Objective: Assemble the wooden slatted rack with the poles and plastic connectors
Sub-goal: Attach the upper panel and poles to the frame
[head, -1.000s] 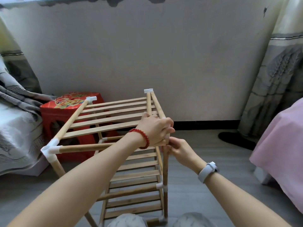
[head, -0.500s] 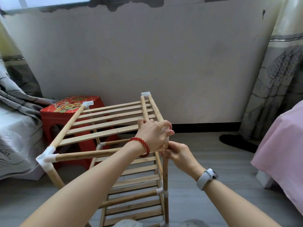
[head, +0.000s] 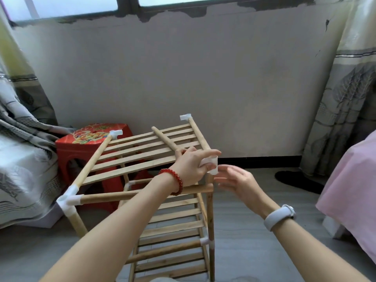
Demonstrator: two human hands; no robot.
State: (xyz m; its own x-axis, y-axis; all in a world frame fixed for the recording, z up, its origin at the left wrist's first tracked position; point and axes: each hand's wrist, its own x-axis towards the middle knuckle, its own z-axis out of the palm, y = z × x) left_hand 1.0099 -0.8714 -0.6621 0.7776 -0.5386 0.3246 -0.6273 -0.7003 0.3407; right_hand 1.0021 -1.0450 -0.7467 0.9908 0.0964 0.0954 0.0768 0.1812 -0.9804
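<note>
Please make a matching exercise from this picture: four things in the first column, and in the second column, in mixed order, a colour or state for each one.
Things:
1. left hand
2. right hand
3. stool
4. loose pole

States:
A. red, behind the rack
B. open, holding nothing
C. lying across the top slats
D. gripping a white connector

Pairs: 1-D, 2-B, 3-A, 4-C

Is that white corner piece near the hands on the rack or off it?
Off. The left hand holds the white connector above the bare upright pole.
</note>
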